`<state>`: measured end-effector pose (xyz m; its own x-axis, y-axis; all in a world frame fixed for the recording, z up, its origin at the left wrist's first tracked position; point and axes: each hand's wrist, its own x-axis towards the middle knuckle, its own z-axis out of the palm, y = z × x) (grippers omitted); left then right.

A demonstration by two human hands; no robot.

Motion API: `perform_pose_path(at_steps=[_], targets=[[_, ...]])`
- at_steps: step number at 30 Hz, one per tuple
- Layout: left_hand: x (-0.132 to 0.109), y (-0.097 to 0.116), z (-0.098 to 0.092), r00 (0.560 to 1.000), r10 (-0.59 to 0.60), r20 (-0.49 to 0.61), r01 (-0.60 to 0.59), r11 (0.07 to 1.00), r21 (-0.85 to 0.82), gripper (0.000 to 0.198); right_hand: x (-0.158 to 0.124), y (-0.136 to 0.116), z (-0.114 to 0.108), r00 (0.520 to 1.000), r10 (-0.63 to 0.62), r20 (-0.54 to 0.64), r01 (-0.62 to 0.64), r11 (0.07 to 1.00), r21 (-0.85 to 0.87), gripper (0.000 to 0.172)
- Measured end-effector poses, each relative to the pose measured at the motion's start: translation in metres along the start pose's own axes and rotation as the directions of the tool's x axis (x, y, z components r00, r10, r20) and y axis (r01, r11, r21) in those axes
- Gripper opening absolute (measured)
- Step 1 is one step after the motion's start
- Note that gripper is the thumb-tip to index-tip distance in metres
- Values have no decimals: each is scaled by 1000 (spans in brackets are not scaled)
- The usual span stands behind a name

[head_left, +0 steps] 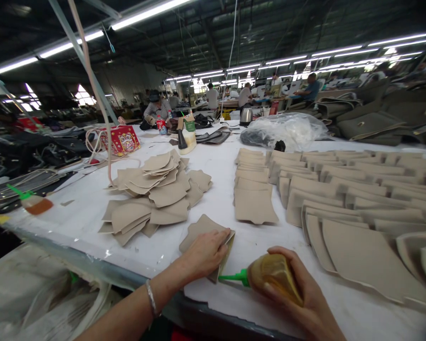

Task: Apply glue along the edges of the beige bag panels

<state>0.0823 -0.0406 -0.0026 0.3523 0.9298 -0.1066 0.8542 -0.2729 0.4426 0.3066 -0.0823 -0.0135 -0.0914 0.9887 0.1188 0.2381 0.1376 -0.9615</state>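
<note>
My left hand (203, 255) lies flat, fingers together, pressing down on a small stack of beige cut leather pieces (199, 232) near the table's front edge. My right hand (301, 293) is wrapped round an amber glue bottle (275, 274) with a green nozzle (232, 277). The nozzle tip points left and touches the edge of the pressed stack just under my left fingers. A silver bracelet sits on my left wrist.
A loose heap of beige pieces (156, 194) lies left of centre on the white table (220, 166). Rows of overlapped beige pieces (358, 199) cover the right side. Another glue bottle (33, 203) lies far left. A plastic bag (287, 130), bottles and seated workers are at the back.
</note>
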Motion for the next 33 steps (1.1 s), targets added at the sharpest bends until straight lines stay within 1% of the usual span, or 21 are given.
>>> perform_pose_path(at_steps=[2,7,12,17,22,25,27,29,31,33], targets=[[0,1,-1,1000,-11,9,10,1000,17,47,1,1,-1,1000,-13,20,13,1000,7,46],[-1,2,-2,1000,-15,15,14,999,30,49,3,1,-3,999,-37,-39,34,997,-66,43],[0,0,0,1000,5,2,-5,1000,16,48,0,1,-2,999,-1,48,0,1000,19,46],[0,-1,1,1000,3,5,-3,1000,27,48,1,1,-5,999,-41,-7,41,997,-65,41],[0,0,0,1000,-3,7,3,999,37,49,-1,4,-5,998,-28,53,29,999,-20,44],[1,1,0,1000,-8,11,7,999,49,48,8,9,-10,997,-65,29,67,994,-91,43],[0,1,-1,1000,3,7,-3,999,40,47,16,12,-13,994,-112,-11,109,983,-148,45],[1,1,-1,1000,11,2,-11,1000,27,46,21,11,-15,989,-135,-55,123,977,-176,46],[1,1,0,1000,8,-2,-8,1000,20,46,21,7,-14,992,-111,-60,100,982,-159,46],[2,0,0,1000,3,-1,-3,1000,17,46,20,4,-12,998,-70,-7,69,991,-111,45]])
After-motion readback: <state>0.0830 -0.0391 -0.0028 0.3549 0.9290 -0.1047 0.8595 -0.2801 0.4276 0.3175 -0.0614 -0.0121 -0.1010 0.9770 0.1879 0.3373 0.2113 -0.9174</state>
